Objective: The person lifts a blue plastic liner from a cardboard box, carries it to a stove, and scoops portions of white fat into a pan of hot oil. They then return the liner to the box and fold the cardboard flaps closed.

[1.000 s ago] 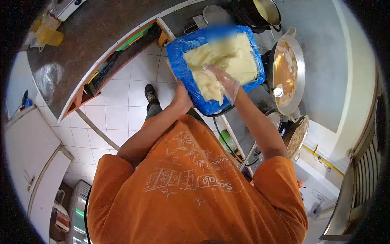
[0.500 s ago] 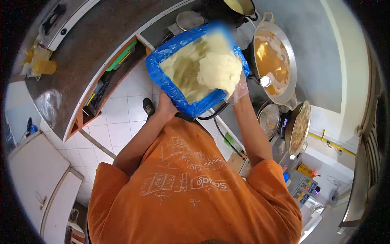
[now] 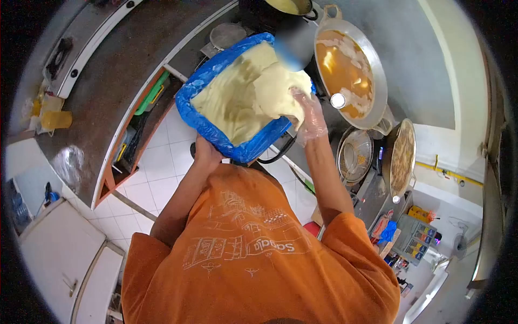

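A container lined with blue plastic (image 3: 190, 114) is held up in front of my body, tilted, with pale yellow dough (image 3: 226, 97) inside. My left hand (image 3: 207, 154) grips its near left edge, the fingers hidden beneath. Wearing a clear plastic glove, my right hand (image 3: 310, 116) has its fingers curled into a large soft lump of dough (image 3: 275, 89) at the container's right side. That lump bulges above the rest and droops over the rim towards my wrist.
On my right, a wide pan of brown oil (image 3: 345, 70) holds pale pieces. Nearer are a strainer (image 3: 356, 156) and another full pan (image 3: 402, 156). A dark pot (image 3: 286, 6) stands at the back. A dark counter (image 3: 118, 70) with open shelves curves along the left.
My right hand has come from beside the lump to over it, fingers now pressed in. The lump sits lower and flatter. The view has shifted, with the container further left.
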A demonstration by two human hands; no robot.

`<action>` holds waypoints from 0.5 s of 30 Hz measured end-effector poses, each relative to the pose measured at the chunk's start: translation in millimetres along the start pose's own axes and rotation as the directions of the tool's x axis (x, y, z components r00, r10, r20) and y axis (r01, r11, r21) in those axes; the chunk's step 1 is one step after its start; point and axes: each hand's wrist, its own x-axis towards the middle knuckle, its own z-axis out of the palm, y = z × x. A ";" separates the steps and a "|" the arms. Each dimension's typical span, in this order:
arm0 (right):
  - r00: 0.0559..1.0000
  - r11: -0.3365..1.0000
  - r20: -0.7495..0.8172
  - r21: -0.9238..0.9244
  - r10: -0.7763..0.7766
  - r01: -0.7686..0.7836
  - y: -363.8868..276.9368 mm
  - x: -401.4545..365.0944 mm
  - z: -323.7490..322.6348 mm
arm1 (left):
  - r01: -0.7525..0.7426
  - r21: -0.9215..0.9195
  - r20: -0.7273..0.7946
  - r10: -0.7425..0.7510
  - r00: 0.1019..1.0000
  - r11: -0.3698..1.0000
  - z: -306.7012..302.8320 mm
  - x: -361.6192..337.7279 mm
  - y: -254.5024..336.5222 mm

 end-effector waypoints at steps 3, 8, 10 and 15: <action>0.991 0.975 -0.033 -0.187 -0.130 0.122 -37.2 -6.8 2.0 | -0.020 0.003 0.004 0.020 1.000 1.000 -5.7 4.3 -2.8; 0.892 0.804 -0.134 -0.507 -0.431 0.313 -94.5 21.4 -60.2 | 0.013 0.032 -0.076 -0.011 0.997 0.999 2.7 -3.9 -0.1; 0.882 0.782 -0.237 -0.590 -0.407 0.202 -130.1 14.4 -46.5 | -0.021 0.011 -0.032 0.021 0.999 1.000 -9.6 4.1 -4.9; 0.843 0.392 -0.263 -0.917 -0.469 -0.068 -147.9 71.7 -103.1 | -0.051 0.018 -0.063 0.052 0.997 0.999 1.1 -2.0 -3.8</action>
